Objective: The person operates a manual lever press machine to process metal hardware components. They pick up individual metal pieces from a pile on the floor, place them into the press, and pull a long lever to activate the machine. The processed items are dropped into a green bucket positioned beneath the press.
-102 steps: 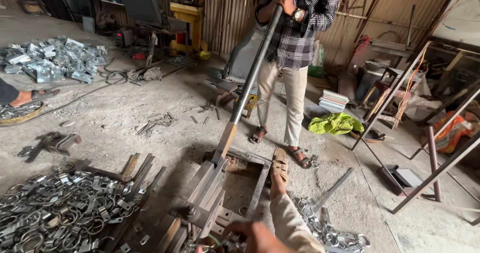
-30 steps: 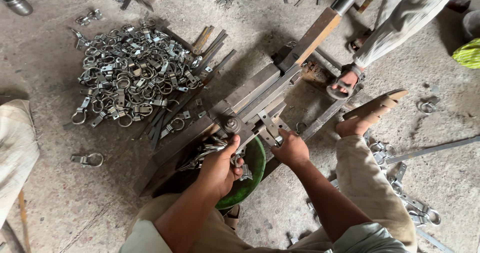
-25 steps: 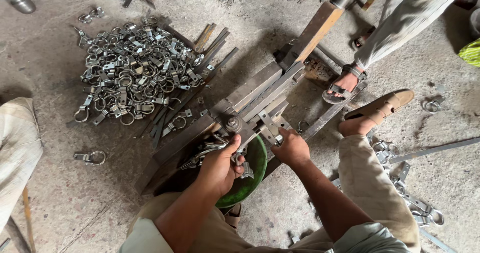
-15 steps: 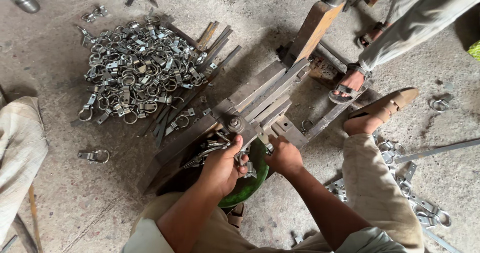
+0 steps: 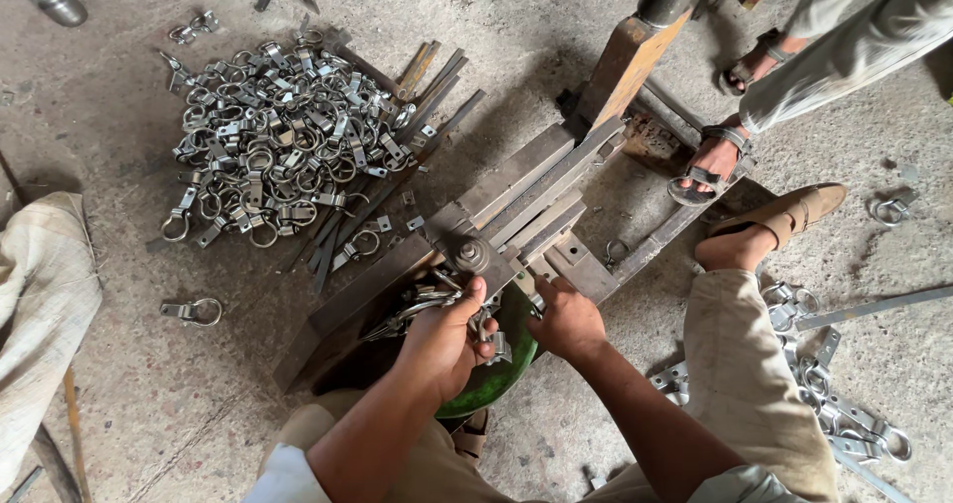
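Both hands have drawn in closer under the press since half a second ago; the lever post has swung nearer upright

Feeding step, by my judgement: left hand [image 5: 442,339] has its fingers curled around a bunch of metal clamps [image 5: 422,304] over the green bowl [image 5: 496,384], just below the press die [image 5: 475,255]. Right hand [image 5: 568,316] has its fingers bent, tips at the die; whether they pinch a piece I cannot tell. Next move calls for fingers well apart from the die
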